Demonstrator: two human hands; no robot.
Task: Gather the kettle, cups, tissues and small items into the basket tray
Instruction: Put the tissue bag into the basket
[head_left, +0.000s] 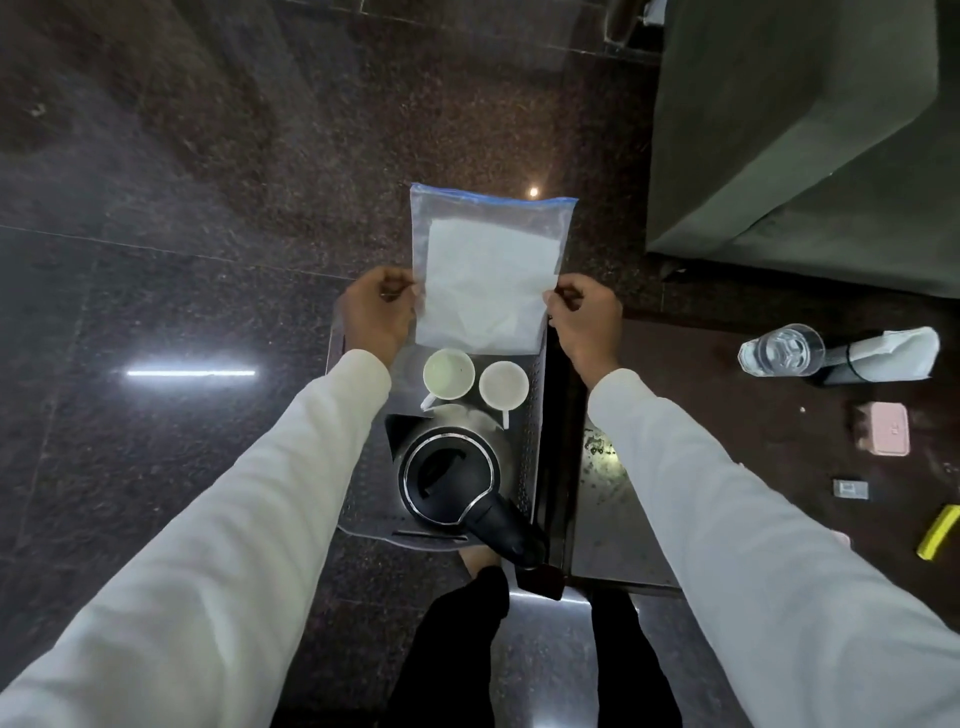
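Hands first: the left hand (375, 307) and the right hand (583, 315) each pinch a side edge of the clear zip bag (488, 270) with the white tissues (491, 278) inside, holding it flat above the far end of the basket tray (535, 415). To do this well, I reckon the bag should go down level into the free stretch beyond the cups, both hands letting go together so it does not tip onto them. Count in the tray: two white cups (449, 373), side by side, and one black kettle (448, 475) nearer the person. On the dark worktop (727, 415) to the right, still outside: one glass (782, 349), one rolled bundle (883, 356), one pink box (883, 429), one small grey packet (850, 489), one yellow piece (937, 532) at the edge.
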